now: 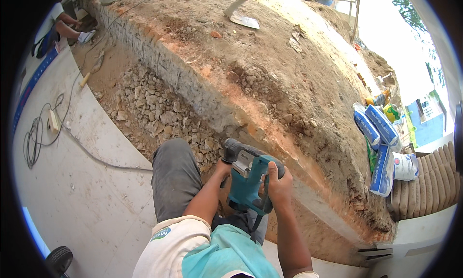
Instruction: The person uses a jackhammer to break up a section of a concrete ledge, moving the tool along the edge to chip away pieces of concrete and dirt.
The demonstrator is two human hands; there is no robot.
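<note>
A teal and black demolition hammer point(245, 182) is held across my lap, its dark nose toward the rough concrete edge point(207, 104) in front of me. My left hand point(223, 169) is closed at the front of the tool, near its black collar; the tool body partly hides the fingers. Round the rear handle my right hand point(280, 184) is wrapped, thumb on top. I cannot make out the bit or whether it touches the concrete. Broken stone rubble point(154, 104) lies in the trench beside my left knee.
A cable point(111, 163) runs over the pale floor at left to a loose coil point(34, 143). Another person point(65, 25) sits far left. A hoe point(243, 20) rests on the raised soil. Blue and white bags point(382, 169) are piled at right, beside stacked brown sacks point(427, 184).
</note>
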